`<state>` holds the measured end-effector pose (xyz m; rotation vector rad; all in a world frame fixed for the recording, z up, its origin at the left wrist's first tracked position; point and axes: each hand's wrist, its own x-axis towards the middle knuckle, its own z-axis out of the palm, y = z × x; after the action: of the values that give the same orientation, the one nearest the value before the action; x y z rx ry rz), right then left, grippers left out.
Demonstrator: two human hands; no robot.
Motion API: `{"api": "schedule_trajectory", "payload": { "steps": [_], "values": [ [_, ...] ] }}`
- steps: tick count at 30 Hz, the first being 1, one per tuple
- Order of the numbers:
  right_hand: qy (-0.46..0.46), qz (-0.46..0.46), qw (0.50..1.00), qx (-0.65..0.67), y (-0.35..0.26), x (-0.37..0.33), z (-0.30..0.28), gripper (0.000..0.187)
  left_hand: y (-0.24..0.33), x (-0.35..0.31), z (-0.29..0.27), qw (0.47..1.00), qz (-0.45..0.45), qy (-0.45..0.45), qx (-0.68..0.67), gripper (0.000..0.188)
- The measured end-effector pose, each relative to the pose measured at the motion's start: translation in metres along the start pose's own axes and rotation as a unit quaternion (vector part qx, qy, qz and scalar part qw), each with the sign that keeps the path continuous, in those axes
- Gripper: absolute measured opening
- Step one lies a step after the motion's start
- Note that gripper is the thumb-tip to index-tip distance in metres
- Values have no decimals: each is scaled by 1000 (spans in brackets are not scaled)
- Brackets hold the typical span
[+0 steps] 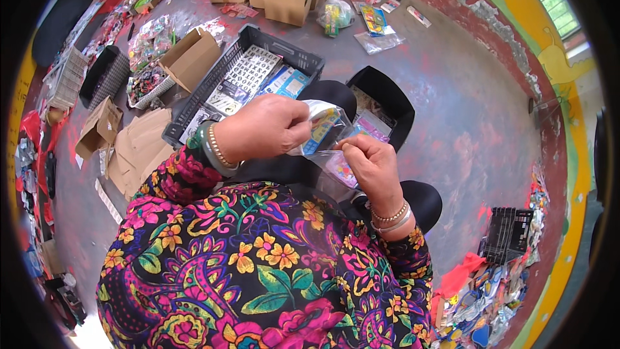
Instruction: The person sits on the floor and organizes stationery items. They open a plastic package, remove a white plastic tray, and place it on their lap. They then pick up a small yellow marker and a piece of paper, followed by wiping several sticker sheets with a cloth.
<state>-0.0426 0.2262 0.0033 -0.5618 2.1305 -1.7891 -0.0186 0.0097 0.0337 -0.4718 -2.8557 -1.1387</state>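
Note:
Over my lap I hold a clear plastic bag [334,133] with colourful printed pieces inside, yellow and blue at the top and pink lower down. My left hand [268,126] is closed, its fingers pinching the bag's upper left side. On the right, my right hand [374,165] pinches the bag's other side between thumb and fingers. Just beyond my left hand sits a dark grey plastic crate [309,58] holding black-and-white letter sheets [250,71] and blue printed packs [288,83]. Past my right hand stands a black bin [403,100] with colourful flat packs in it.
Cardboard boxes [287,8] stand at the far side, near bagged packs [336,13]. To the left lie flattened cardboard [135,148], an open carton [194,58] and heaps of small goods. A dark crate [509,236] and a scrap pile [478,304] lie at the lower right.

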Motion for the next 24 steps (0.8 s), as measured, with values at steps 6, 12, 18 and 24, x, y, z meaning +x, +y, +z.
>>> {"api": "schedule_trajectory", "payload": {
  "steps": [6,12,18,24],
  "values": [
    [27,-58,991,-119,-26,-7,8,10,5,-11,-12,999,5,34,-1,17],
    [16,-75,975,-206,-38,-14,6,14,14,-19,-17,996,28,86,21,17],
    [16,-55,976,-210,-39,-18,1,10,18,-12,-1,987,106,114,44,18],
    [90,-231,835,-492,-46,-22,2,23,21,-4,15,997,67,39,30,17]
  ]
}}
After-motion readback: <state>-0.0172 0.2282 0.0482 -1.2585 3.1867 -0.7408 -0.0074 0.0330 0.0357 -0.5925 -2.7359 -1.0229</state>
